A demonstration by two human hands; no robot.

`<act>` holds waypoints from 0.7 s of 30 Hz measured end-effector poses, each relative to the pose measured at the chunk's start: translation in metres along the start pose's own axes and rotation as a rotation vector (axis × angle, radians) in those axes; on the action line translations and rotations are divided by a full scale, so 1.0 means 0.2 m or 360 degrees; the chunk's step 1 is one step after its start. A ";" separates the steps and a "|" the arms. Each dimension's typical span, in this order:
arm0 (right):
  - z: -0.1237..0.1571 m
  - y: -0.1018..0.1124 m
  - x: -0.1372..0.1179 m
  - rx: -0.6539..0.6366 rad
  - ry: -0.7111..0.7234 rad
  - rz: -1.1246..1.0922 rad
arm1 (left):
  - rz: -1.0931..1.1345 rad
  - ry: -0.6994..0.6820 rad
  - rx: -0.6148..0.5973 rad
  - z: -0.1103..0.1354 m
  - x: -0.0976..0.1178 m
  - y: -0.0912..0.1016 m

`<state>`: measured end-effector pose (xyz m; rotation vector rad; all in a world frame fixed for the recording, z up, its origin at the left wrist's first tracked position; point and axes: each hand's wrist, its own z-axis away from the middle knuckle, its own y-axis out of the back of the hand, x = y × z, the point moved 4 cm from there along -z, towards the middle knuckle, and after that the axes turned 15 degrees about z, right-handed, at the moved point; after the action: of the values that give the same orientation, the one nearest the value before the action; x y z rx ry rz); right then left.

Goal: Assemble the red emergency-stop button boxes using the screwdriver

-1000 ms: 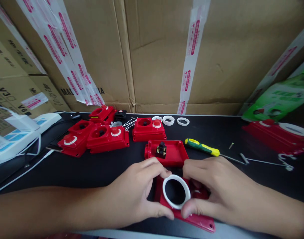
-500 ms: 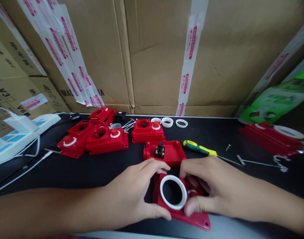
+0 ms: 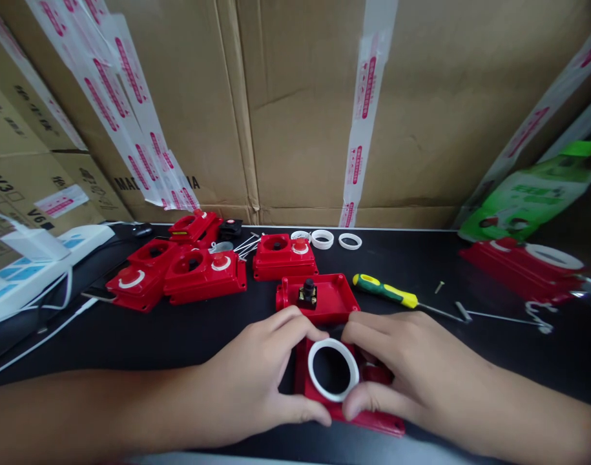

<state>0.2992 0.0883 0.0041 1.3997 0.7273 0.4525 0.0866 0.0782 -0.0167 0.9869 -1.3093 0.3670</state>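
Red cover (image 3: 363,416) w/ white ring (image 3: 311,371) is just nearside of the open red base (image 3: 336,297); L hand (image 3: 263,381) thumb + fingers spread round it (can't tell if gripping), R hand (image 3: 402,361) pinching it. Uneven push could skew the ring imo; screwdriver (image 3: 382,290) right of base, loose rings (image 3: 349,247) behind, base itself in the way fwd.

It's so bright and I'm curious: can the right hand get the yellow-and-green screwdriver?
Probably yes: the screwdriver lies just beyond the right hand, with nothing seen between them, though that hand is busy at the red cover.
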 end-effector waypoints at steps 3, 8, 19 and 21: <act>0.00 -0.01 0.02 -0.0060 0.0027 -0.0038 | 0.0061 0.0034 0.0009 0.01 -0.01 0.01; 0.00 -0.01 0.04 -0.0212 0.0043 -0.0214 | 0.0170 0.0147 0.0046 0.01 -0.05 0.02; 0.02 0.06 0.03 -0.0244 0.0021 -0.0227 | -0.0026 0.0003 0.0003 0.02 -0.02 0.01; 0.02 0.03 0.01 -0.0099 0.0017 -0.0135 | -0.0054 -0.0060 -0.0037 0.01 -0.02 0.01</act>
<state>0.3045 0.0881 0.0092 1.3043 0.7722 0.4133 0.0830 0.0777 -0.0198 0.9996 -1.3264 0.3081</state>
